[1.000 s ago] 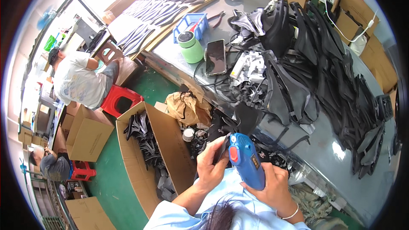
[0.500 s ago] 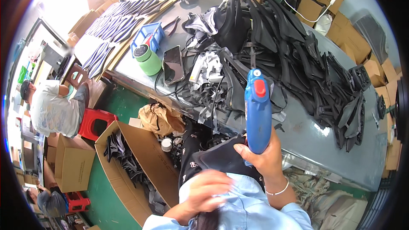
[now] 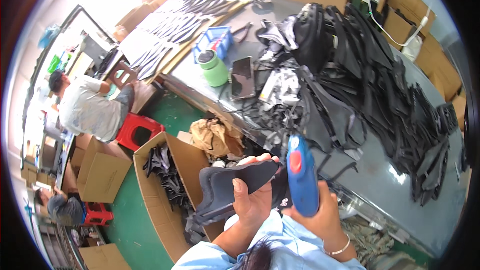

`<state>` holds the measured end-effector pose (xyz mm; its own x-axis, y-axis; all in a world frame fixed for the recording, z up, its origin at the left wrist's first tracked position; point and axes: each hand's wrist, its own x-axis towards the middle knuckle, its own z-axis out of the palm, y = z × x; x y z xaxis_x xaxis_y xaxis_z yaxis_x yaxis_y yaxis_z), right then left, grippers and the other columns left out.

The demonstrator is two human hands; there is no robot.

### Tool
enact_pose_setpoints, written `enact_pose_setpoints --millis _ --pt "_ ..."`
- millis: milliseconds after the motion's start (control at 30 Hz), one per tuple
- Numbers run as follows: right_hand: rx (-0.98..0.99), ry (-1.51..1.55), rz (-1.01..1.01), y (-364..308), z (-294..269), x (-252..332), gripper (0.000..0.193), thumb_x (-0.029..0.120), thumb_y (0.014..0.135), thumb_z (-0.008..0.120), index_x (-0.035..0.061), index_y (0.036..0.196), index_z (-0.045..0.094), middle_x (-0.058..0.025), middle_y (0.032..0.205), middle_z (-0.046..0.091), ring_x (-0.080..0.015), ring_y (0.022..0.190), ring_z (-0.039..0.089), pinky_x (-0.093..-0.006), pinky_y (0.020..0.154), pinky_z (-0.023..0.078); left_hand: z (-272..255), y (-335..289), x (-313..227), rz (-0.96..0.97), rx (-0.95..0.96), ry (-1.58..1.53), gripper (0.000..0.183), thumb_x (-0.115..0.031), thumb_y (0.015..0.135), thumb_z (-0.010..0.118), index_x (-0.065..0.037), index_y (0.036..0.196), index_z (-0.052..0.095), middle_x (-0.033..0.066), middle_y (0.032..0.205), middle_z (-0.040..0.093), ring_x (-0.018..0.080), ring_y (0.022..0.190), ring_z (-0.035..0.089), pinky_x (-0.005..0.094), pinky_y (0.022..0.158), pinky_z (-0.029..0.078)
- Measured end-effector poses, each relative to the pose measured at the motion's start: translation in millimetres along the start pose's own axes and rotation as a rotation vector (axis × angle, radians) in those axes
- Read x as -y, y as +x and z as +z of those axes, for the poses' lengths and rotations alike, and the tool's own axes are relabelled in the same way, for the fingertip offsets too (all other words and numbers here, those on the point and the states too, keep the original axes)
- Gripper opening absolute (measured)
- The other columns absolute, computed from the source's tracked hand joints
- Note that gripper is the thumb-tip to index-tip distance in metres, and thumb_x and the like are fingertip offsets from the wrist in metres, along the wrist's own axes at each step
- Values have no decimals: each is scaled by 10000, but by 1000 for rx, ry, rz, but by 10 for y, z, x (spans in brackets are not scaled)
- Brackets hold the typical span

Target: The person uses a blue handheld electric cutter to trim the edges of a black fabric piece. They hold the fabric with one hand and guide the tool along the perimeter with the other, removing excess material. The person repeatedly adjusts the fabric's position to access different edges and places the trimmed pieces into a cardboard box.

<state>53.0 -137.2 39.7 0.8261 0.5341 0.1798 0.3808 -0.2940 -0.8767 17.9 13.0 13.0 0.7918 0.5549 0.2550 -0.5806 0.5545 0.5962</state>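
The left hand (image 3: 254,201) pinches a dark, curved, padded piece (image 3: 216,190) between its raised thumb and its fingers, and the piece spreads out to that hand's left. Just to its right, the right hand (image 3: 324,212) is wrapped around the handle of a blue tool (image 3: 303,182) with a red button, its nose pointing away from the body. Left of the left hand, a cardboard box (image 3: 191,162) contains more dark pieces. Beyond both hands, a metal table (image 3: 372,167) bears grey scraps (image 3: 281,87) straight ahead and a long heap of black parts (image 3: 372,77) toward the right. Farther off and left of the scraps are a phone (image 3: 243,77), a green bottle (image 3: 215,71) and a blue basket (image 3: 221,40). Far left of the grip, a person in a pale shirt (image 3: 92,110) sits on a red stool (image 3: 131,130).
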Motion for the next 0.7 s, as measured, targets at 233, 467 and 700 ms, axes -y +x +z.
enact_pose_setpoints --millis 233,467,700 --pt "120 -101 -122 -239 160 -114 579 315 631 853 -7 934 480 -109 686 628 -231 588 645 -321 571 508 -25 138 -19 207 -18 -27 519 -483 941 453 -74 1257 415 145 1266 487 273 1185 482 356 983 450" --pt "90 -162 -174 -189 134 -37 568 320 629 850 4 941 497 -107 688 604 -242 578 622 -332 539 488 -132 90 -13 185 -40 174 555 -496 916 495 -61 1253 427 178 1247 505 273 1109 522 356 939 450" --pt "87 -207 -165 -173 66 -71 553 320 618 846 7 932 516 -113 675 586 -254 553 599 -343 523 471 -143 135 -283 -40 -27 213 452 -383 939 471 0 1180 486 208 1146 576 321 1042 587 382 871 498"
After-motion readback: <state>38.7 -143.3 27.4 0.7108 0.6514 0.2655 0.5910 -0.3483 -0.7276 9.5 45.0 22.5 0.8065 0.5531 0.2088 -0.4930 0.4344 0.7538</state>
